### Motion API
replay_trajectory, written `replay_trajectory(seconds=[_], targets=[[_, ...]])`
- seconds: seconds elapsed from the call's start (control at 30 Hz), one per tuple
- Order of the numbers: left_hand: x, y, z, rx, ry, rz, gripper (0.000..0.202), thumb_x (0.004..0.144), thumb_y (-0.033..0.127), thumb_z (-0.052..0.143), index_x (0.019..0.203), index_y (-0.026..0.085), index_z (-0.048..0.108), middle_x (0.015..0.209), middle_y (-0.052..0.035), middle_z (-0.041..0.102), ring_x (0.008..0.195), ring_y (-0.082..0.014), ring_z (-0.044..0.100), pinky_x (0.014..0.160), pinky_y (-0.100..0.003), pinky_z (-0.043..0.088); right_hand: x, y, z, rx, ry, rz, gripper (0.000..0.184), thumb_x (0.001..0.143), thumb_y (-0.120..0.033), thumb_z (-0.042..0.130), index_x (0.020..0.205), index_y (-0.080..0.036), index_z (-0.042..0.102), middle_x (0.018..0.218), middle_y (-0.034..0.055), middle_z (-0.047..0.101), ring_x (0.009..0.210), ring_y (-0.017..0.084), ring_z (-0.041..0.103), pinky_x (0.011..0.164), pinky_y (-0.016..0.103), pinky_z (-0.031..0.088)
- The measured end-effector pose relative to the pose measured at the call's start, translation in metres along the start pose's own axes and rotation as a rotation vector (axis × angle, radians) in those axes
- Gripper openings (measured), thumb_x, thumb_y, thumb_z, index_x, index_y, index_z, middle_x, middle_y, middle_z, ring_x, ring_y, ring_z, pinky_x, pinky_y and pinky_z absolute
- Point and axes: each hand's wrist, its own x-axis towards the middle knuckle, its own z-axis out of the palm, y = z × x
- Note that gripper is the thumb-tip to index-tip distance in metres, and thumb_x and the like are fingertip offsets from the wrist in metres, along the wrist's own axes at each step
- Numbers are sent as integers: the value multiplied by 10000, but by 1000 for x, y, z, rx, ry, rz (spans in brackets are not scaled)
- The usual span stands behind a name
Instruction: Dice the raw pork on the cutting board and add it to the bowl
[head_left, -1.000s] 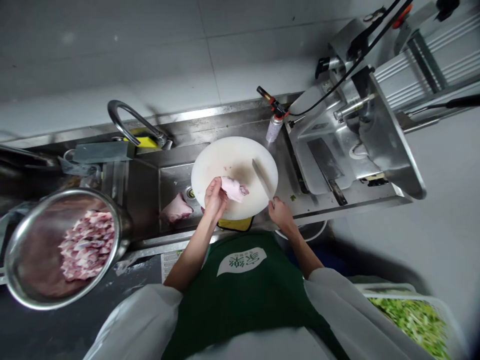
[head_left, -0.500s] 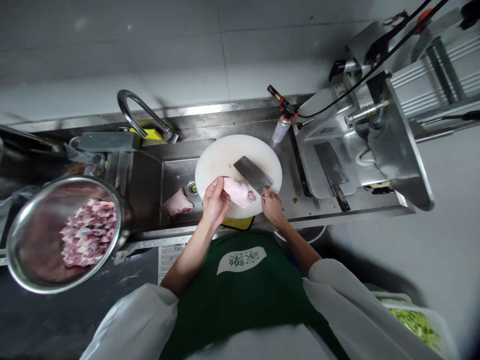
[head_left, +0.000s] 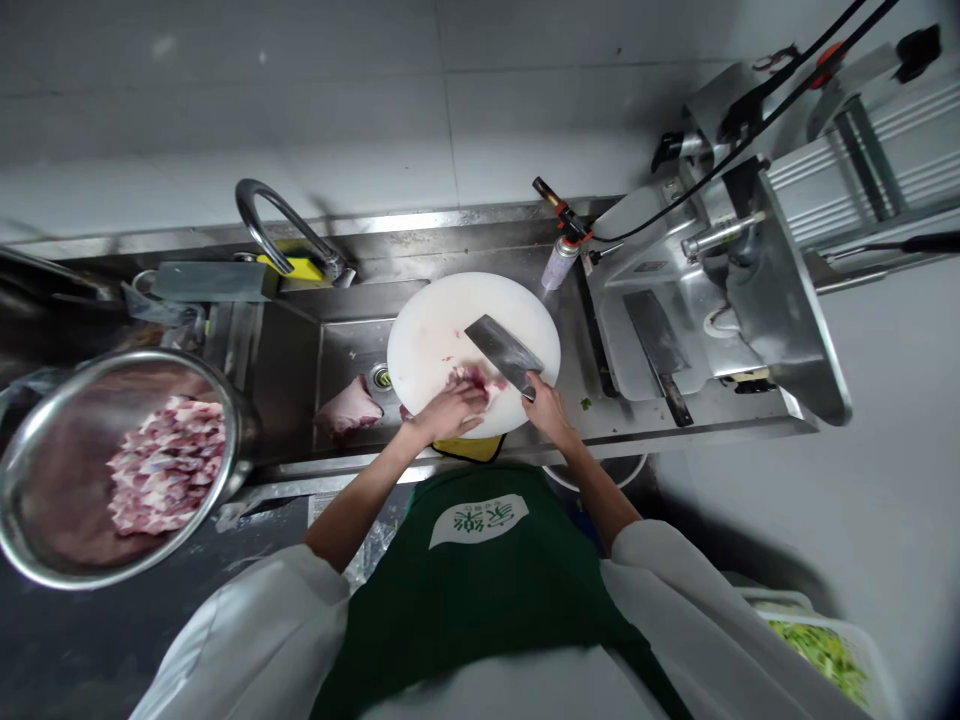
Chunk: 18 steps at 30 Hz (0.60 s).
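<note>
Nearest you is your green apron [head_left: 495, 600], with a white leaf mark on its front. Off to your right, low down, a white basket [head_left: 876, 655] holds chopped greens [head_left: 821, 650]. Beyond the apron, a yellow cloth [head_left: 469, 449] shows under the near edge of the round white board [head_left: 431, 325].

Your left hand [head_left: 452, 411] lies palm down over the near side of the meat [head_left: 470, 376] on the board; you can't tell from here whether the fingers pinch it or just rest on it. The meat is a small, uneven lump, with moist flesh facing up, deep pink to red, and a paler, whitish end toward the blade. Your hand hides part of it. Your right hand [head_left: 547, 408] is closed firmly around the handle of the knife [head_left: 501, 350], whose broad, dark blade slants away to the left, just beside the meat. Small pink scraps dot the board.

To your left, another piece, a pale-skinned chunk [head_left: 351, 406] with dark red flesh underneath, lies in the sink [head_left: 341, 345]. Farther left, a steel bowl [head_left: 64, 470] holds chopped pink pieces [head_left: 171, 465]. At the back stand the curved tap [head_left: 262, 215] and a blowtorch [head_left: 559, 262].
</note>
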Motion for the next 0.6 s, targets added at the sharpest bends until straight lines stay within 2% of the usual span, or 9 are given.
replay_trajectory(seconds=[0.07, 0.1, 0.17, 0.27, 0.3, 0.33, 0.37, 0.5, 0.6], targets=[[-15, -14, 28, 51, -61, -20, 246, 941, 356, 644, 1124, 224, 741, 1316, -111, 670, 1260, -303, 567, 1109, -474, 421, -1, 2, -11, 20, 34, 5, 606, 953, -261, 562, 1540, -147, 461, 1300, 147, 709, 1122, 273, 686, 965, 333, 495], [-23, -20, 38, 48, -12, -29, 253, 958, 332, 617, 1158, 232, 735, 1332, -106, 661, 1270, -290, 566, 1109, -464, 428, -4, 2, -17, 18, 59, 9, 583, 960, -277, 556, 1521, -139, 486, 1287, 150, 717, 1106, 278, 694, 955, 334, 497], [-39, -28, 51, 28, 216, -92, 253, 994, 289, 557, 1180, 241, 722, 1280, -96, 678, 1230, -258, 589, 1081, -444, 457, -12, -2, -27, 8, 100, 1, 497, 991, -295, 508, 1457, -130, 550, 1224, 159, 741, 1055, 287, 709, 917, 334, 496], [-49, -34, 59, 46, 659, -296, 205, 1007, 282, 538, 1071, 222, 723, 1067, -96, 704, 1072, -249, 624, 982, -441, 503, -30, -15, -31, 14, 90, -47, 397, 1057, -317, 386, 1288, -126, 645, 1062, 162, 770, 951, 281, 721, 822, 308, 479], [-48, -36, 62, 60, 744, -349, 190, 1002, 289, 549, 1037, 217, 721, 1026, -97, 698, 1041, -253, 622, 962, -444, 505, -37, -21, -27, 21, 67, -64, 400, 1074, -327, 353, 1245, -129, 655, 1010, 156, 772, 919, 273, 720, 794, 297, 468], [-45, -37, 66, 69, 781, -376, 178, 997, 296, 561, 1019, 214, 717, 1014, -99, 694, 1029, -256, 617, 954, -447, 503, -42, -27, -22, 26, 33, -78, 402, 1084, -334, 335, 1217, -133, 658, 972, 149, 770, 895, 265, 718, 772, 287, 456], [-41, -38, 71, 69, 772, -379, 170, 992, 302, 574, 1018, 213, 716, 1027, -102, 693, 1034, -258, 612, 956, -447, 498, -47, -33, -16, 25, -9, -86, 396, 1090, -335, 332, 1202, -139, 657, 955, 142, 769, 880, 257, 715, 756, 280, 445], [-27, -41, 91, 55, 622, -361, 162, 983, 315, 601, 1039, 216, 716, 1116, -109, 690, 1114, -270, 585, 978, -450, 467, -56, -46, 9, -27, -156, -22, 331, 1090, -285, 363, 1180, -150, 651, 975, 143, 766, 875, 240, 713, 734, 270, 421], [-30, -42, 98, 39, 652, -412, 151, 981, 304, 596, 1026, 219, 712, 1119, -103, 690, 1118, -269, 582, 987, -451, 454, -59, -48, 7, -29, -127, 9, 327, 1086, -263, 351, 1136, -141, 651, 975, 152, 759, 875, 245, 711, 727, 276, 425]])
